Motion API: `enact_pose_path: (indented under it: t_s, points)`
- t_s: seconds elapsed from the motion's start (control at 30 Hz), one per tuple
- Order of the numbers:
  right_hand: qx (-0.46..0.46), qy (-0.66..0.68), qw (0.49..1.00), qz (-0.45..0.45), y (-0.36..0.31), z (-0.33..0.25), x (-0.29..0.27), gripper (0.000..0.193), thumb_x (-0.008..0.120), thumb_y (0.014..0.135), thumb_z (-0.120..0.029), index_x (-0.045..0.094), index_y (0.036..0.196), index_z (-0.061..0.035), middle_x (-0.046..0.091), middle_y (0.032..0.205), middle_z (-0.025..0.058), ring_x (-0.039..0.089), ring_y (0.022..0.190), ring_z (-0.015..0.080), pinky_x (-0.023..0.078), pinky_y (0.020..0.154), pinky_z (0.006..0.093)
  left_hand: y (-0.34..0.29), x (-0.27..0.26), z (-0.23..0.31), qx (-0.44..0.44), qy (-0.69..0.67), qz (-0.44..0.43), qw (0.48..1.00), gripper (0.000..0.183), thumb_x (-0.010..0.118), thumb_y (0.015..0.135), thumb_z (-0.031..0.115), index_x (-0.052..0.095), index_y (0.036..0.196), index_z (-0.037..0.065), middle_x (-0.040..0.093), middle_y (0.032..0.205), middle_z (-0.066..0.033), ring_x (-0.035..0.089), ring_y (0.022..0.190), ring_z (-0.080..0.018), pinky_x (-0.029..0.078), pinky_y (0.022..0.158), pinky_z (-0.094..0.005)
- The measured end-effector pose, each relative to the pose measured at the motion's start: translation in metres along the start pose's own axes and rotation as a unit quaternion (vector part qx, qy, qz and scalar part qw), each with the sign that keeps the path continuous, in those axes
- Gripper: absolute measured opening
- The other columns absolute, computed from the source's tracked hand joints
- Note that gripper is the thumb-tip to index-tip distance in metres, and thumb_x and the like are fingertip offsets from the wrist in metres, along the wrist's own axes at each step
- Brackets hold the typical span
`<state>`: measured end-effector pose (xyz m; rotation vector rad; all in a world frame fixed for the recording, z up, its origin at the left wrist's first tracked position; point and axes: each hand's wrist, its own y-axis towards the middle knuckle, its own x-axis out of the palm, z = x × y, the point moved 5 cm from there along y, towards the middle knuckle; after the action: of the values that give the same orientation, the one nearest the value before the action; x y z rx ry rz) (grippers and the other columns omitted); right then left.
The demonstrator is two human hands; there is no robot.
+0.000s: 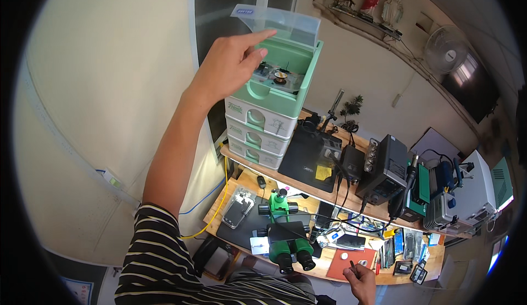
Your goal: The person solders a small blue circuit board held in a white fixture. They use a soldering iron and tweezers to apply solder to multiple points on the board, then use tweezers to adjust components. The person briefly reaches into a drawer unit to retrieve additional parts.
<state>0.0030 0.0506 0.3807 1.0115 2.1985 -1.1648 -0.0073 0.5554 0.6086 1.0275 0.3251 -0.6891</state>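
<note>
Green stacked drawer cabinet (273, 104) on shelf (329, 192), long axis vertical; clear lid (280, 24) raised. Left hand (233, 63) at top tray, fingers loosely extended. Right hand (359, 280) pinching thin dark tool (353, 266) at workbench (241, 187).

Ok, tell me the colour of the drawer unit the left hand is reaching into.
Mint green, with white drawer fronts, on the drawer unit at the left hand; head view.

1. A pale green plastic drawer cabinet (273, 93) stands on the shelf above the tabletop, its top drawer pulled open.
2. A clear plastic lid flap (280, 22) stands raised above it.
3. Small parts (280, 75) lie inside the drawer.
</note>
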Motion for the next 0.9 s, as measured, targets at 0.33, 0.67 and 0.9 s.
enact_pose_path:
  t_s: [0.33, 0.67, 0.9]
  points:
    - [-0.006, 0.011, 0.998, 0.067, -0.011, 0.013, 0.009, 0.052, 0.062, 0.097, -0.033, 0.056, 0.137, -0.0006, 0.058, 0.136, 0.0227, 0.054, 0.129, 0.0306, 0.039, 0.108, 0.0373, 0.066, 0.061, -0.035, -0.047, 0.248, -0.425, 0.869, 0.07, 0.073, 0.083, 0.026, 0.045, 0.146, 0.011, 0.057, 0.138, -0.015, 0.058, 0.123, -0.0305, 0.048, 0.099, -0.0384]
    - [0.048, 0.062, 0.992, 0.097, -0.018, 0.027, 0.012, 0.054, 0.06, 0.098, -0.028, 0.05, 0.14, 0.0046, 0.048, 0.147, 0.0216, 0.042, 0.141, 0.027, 0.031, 0.115, 0.0348, 0.09, 0.094, -0.03, 0.082, 0.246, -0.39, 0.883, 0.05, 0.072, 0.081, 0.041, 0.066, 0.12, 0.01, 0.07, 0.104, -0.0146, 0.066, 0.099, -0.0324, 0.05, 0.087, -0.0416]
    - [0.004, 0.071, 0.992, 0.106, -0.011, 0.032, 0.008, 0.055, 0.059, 0.098, -0.023, 0.044, 0.145, 0.004, 0.044, 0.15, 0.0217, 0.04, 0.142, 0.025, 0.027, 0.116, 0.0341, 0.102, 0.086, -0.043, 0.02, 0.2, -0.37, 0.907, 0.038, 0.056, 0.092, 0.03, 0.062, 0.125, 0.012, 0.066, 0.119, -0.0139, 0.062, 0.109, -0.0319, 0.046, 0.094, -0.0426]
